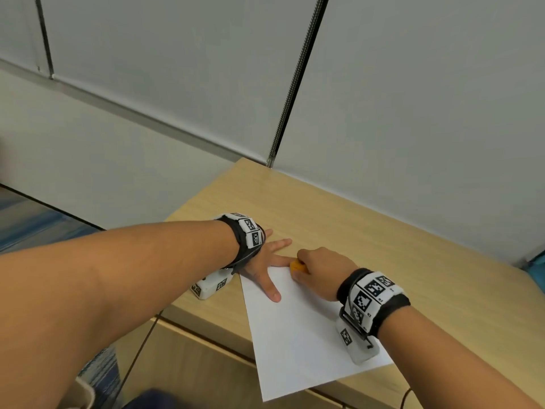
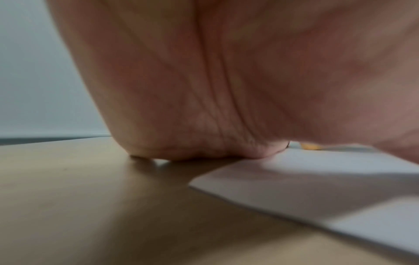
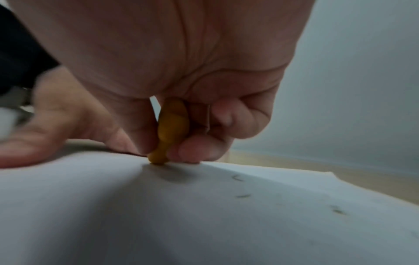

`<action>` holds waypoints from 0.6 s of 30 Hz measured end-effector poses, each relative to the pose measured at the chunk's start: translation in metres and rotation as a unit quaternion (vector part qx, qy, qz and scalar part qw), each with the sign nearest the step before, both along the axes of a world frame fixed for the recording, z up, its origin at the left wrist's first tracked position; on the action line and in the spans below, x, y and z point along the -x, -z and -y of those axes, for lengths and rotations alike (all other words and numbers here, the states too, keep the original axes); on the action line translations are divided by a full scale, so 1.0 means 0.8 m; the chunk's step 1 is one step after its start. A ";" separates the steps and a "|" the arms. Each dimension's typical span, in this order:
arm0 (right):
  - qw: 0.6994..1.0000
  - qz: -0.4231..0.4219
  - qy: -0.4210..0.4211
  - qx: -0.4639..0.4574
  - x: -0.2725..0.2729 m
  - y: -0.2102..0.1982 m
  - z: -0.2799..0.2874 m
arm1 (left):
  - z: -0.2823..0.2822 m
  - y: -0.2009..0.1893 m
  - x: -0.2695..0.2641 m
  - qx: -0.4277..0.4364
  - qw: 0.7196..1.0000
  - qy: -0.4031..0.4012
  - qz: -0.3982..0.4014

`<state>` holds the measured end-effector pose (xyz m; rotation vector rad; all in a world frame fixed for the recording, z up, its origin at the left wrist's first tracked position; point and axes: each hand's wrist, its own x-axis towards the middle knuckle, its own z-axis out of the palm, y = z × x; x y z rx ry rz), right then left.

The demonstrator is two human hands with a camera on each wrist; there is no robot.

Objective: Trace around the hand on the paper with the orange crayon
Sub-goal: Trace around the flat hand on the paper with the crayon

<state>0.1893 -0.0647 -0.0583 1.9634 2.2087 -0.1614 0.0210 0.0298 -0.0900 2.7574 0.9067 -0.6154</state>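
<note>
My left hand (image 1: 267,262) lies flat with fingers spread, its thumb on the white paper (image 1: 306,335) and the other fingers reaching onto the wooden desk. My right hand (image 1: 320,271) grips the orange crayon (image 1: 298,266) in curled fingers right beside the left index finger. In the right wrist view the crayon (image 3: 169,130) stands nearly upright, its tip touching the paper (image 3: 204,215) next to the left hand's finger (image 3: 68,129). In the left wrist view the left palm (image 2: 226,80) presses on the desk at the paper's corner (image 2: 306,188), with a bit of orange crayon (image 2: 310,146) beyond it.
The paper hangs a little over the front edge of the light wooden desk (image 1: 398,237), which stands against grey partition walls (image 1: 413,98). A cabinet front (image 1: 191,364) is below the desk edge. Small dark marks (image 3: 240,196) dot the paper.
</note>
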 end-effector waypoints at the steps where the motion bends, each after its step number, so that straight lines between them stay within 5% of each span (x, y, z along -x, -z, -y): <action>1: 1.000 -0.014 -0.019 0.007 0.005 0.002 0.004 | 0.001 -0.001 0.000 -0.001 1.000 0.001 -0.005; 18: 0.998 -0.018 -0.058 0.017 0.001 0.002 0.002 | -0.004 0.001 -0.005 0.004 1.000 -0.004 -0.022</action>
